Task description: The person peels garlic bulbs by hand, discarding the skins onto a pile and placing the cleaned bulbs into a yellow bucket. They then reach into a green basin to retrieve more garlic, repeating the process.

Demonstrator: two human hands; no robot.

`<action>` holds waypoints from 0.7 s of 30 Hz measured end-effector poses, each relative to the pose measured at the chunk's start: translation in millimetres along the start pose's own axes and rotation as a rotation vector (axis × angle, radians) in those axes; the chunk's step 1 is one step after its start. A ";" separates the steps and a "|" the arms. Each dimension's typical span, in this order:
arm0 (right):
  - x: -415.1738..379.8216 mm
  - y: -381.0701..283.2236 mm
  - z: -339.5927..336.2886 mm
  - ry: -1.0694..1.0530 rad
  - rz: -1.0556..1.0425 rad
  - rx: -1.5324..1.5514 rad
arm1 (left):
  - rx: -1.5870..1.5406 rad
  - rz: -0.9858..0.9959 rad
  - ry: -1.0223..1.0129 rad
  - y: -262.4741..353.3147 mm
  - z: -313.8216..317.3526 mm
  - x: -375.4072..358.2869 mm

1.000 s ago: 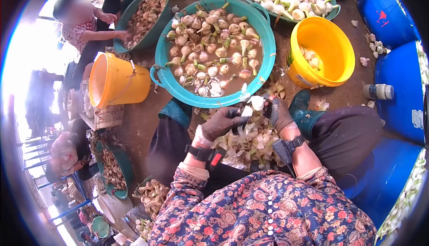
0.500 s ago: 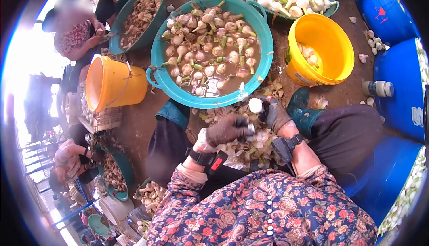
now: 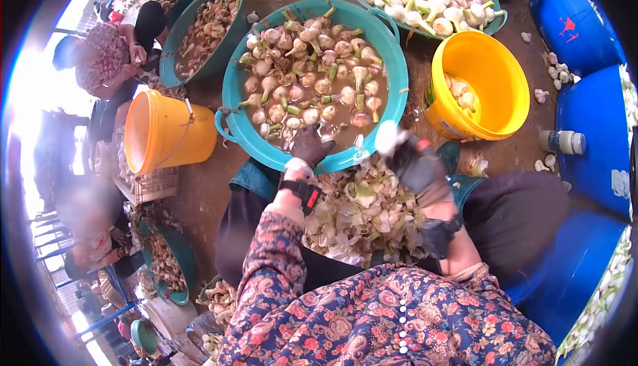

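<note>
My left hand [image 3: 311, 145], in a dark wet glove, reaches over the near rim of a teal tub [image 3: 232, 80]. Its thumb is spread from the fingers, close to unpeeled garlic bulbs [image 3: 323, 87] in brown water; the fingertips are partly hidden. Blurred by motion, my gloved right hand [image 3: 417, 170] is closed on a white garlic bulb [image 3: 387, 138] just outside the tub's lower right rim. A small red spot shows by its fingers, too smeared to name. Below both hands lies a heap of garlic skins [image 3: 362, 210] between my legs.
A yellow bucket [image 3: 508, 67] with a few pale bulbs stands right of the tub. Behind it, another basin [image 3: 502, 20] holds white garlic. Blue barrels [image 3: 591, 133] line the right side, near a bottle [image 3: 562, 142]. An orange bucket [image 3: 149, 133] and co-workers [image 3: 106, 60] are at left.
My left hand has moved from above the skins forward into the tub. My right hand has risen slightly with the white garlic bulb, baring more of the skin heap.
</note>
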State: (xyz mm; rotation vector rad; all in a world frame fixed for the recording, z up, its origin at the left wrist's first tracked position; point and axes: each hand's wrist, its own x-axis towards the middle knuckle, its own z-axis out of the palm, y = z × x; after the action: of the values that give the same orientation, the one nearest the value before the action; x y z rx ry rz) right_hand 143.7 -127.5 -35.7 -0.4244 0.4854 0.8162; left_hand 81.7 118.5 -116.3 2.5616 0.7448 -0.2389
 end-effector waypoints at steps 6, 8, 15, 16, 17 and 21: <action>-17.0 -40.3 41.5 -0.165 -0.346 -0.403 | -0.881 -0.066 -0.396 -35.9 79.3 41.1; -0.6 -18.7 13.1 0.149 -0.280 -0.794 | -1.079 -0.044 -0.447 6.6 44.2 10.7; 10.9 36.3 -19.2 0.282 -0.469 -1.541 | -0.615 0.368 -0.189 73.8 -16.6 -71.5; 6.6 35.1 -12.7 0.297 -0.462 -1.607 | -0.572 0.387 -0.168 74.9 -22.5 -75.0; 0.9 33.9 -6.5 0.250 -0.450 -1.582 | -0.530 0.403 -0.150 76.0 -28.6 -79.7; -11.9 38.2 -7.0 0.054 -0.529 -1.552 | -0.729 0.268 -0.315 70.1 -35.2 -93.7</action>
State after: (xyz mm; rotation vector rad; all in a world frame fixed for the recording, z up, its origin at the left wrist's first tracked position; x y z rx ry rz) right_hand 105.5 -114.7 -41.3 -1.9099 -0.3298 0.5160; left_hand 42.6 39.3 -31.9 1.8400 0.2831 -0.2234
